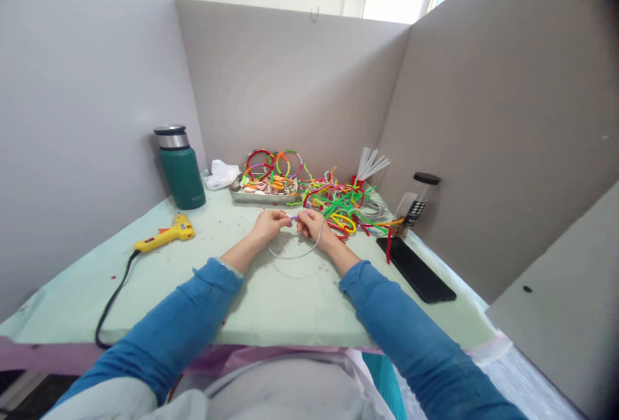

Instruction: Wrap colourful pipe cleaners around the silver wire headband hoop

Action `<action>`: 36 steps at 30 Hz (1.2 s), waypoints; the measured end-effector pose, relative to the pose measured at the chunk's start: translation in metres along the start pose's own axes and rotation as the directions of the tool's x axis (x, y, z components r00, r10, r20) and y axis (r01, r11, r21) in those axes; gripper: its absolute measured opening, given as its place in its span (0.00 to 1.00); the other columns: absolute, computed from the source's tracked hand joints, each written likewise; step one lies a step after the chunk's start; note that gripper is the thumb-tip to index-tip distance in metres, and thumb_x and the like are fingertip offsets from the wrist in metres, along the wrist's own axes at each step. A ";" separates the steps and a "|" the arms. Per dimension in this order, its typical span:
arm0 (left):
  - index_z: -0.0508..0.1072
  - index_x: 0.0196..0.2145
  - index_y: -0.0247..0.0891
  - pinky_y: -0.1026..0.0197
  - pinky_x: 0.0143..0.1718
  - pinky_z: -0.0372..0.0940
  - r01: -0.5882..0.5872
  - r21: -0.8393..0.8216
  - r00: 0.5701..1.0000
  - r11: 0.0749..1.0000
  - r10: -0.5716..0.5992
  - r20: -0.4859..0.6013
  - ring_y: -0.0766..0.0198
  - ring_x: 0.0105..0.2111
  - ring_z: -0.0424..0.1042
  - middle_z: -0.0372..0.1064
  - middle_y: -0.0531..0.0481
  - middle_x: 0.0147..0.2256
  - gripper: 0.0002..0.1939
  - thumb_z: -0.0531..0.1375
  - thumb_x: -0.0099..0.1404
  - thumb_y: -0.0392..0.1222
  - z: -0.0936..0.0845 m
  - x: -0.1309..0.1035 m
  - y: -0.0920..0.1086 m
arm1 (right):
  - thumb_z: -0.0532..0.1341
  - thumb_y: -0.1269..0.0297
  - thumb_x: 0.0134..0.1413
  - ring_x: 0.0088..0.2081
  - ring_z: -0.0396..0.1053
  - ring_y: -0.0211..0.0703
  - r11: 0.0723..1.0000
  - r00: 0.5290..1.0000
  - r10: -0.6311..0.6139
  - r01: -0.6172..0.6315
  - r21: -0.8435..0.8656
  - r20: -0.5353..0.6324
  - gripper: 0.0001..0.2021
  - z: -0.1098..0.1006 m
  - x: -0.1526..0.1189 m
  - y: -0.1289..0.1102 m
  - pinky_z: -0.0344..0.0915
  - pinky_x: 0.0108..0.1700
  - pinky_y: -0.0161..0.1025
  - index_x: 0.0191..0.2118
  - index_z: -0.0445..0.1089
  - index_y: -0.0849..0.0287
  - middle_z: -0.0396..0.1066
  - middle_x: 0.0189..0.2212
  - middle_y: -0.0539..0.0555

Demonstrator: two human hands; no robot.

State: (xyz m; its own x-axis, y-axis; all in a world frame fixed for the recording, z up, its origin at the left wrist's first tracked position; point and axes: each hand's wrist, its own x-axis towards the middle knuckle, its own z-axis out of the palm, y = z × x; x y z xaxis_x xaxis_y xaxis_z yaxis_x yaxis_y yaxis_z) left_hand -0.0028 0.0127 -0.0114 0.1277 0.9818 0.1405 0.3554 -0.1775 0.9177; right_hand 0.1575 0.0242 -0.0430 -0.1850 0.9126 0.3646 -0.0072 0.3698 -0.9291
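Observation:
Over the middle of the table, my left hand [271, 225] and my right hand [313, 223] are close together, fingertips pinched. Between them runs a short purple stretch [293, 217] on a thin pale grey hoop [296, 258]; whether it is a pipe cleaner wound round the hoop is too small to tell. The hoop's bare lower part hangs in a curve below both hands, just above the tabletop. Just beyond my right hand lies a tangled heap of bright pipe cleaners [338, 197].
Finished-looking coloured hoops [261, 157] stand at a metal tray [265, 199] of small pieces. To the left are a yellow glue gun [167, 237] with a black cord and a green flask [181, 175]. A phone [418, 271] and a clear bottle [420, 200] are right. Grey partitions [290, 84] enclose the table.

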 end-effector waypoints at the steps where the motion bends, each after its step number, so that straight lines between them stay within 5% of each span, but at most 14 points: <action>1: 0.73 0.26 0.33 0.65 0.15 0.43 0.022 -0.047 1.000 0.999 -0.022 0.013 0.75 0.12 0.49 0.63 0.56 0.16 0.11 0.62 0.54 0.45 0.000 -0.001 0.001 | 0.57 0.47 0.51 0.15 0.54 0.30 1.000 1.000 -0.003 0.003 0.003 0.004 0.18 0.000 0.000 -0.001 0.48 0.17 0.31 0.26 0.63 0.59 0.65 0.17 0.47; 11: 0.72 0.25 0.30 0.68 0.12 0.41 0.202 -0.388 0.974 0.899 -0.144 0.172 0.79 0.11 0.47 0.69 0.50 0.22 0.07 0.65 0.51 0.36 -0.003 -0.007 0.008 | 0.57 0.49 0.52 0.15 0.54 0.31 0.999 0.999 -0.038 0.038 0.013 0.021 0.17 0.000 -0.005 -0.006 0.48 0.18 0.31 0.25 0.61 0.59 0.65 0.18 0.47; 22: 0.69 0.24 0.30 0.69 0.11 0.40 0.307 -0.424 0.934 0.852 -0.184 0.306 0.80 0.11 0.45 0.68 0.50 0.23 0.07 0.62 0.56 0.36 -0.004 -0.008 0.009 | 0.57 0.48 0.51 0.17 0.54 0.32 0.999 0.998 -0.045 0.044 0.015 0.037 0.17 0.000 -0.009 -0.013 0.48 0.20 0.33 0.26 0.60 0.58 0.64 0.18 0.46; 29: 0.66 0.25 0.32 0.69 0.11 0.42 0.285 -0.401 0.926 0.871 -0.142 0.350 0.79 0.12 0.46 0.64 0.53 0.23 0.09 0.62 0.56 0.40 -0.004 -0.010 0.010 | 0.56 0.46 0.52 0.17 0.55 0.33 0.999 0.998 -0.047 0.048 -0.009 0.043 0.19 0.001 -0.008 -0.013 0.50 0.20 0.33 0.25 0.60 0.57 0.64 0.18 0.47; 36: 0.65 0.27 0.35 0.67 0.13 0.46 0.140 -0.271 0.963 0.952 -0.068 0.259 0.75 0.11 0.50 0.58 0.57 0.15 0.07 0.59 0.57 0.41 0.000 -0.008 0.007 | 0.58 0.47 0.50 0.15 0.54 0.31 0.999 1.000 0.017 -0.017 0.048 0.006 0.18 0.001 -0.005 -0.010 0.48 0.18 0.32 0.26 0.61 0.58 0.65 0.17 0.46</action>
State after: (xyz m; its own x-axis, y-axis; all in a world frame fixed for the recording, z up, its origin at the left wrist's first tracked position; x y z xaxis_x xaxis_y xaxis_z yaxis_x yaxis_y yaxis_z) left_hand -0.0018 0.0035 -0.0060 0.3387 0.9406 -0.0236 0.1050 -0.0128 0.9944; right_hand 0.1573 0.0161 -0.0354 -0.1906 0.9176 0.3488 -0.0509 0.3456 -0.9370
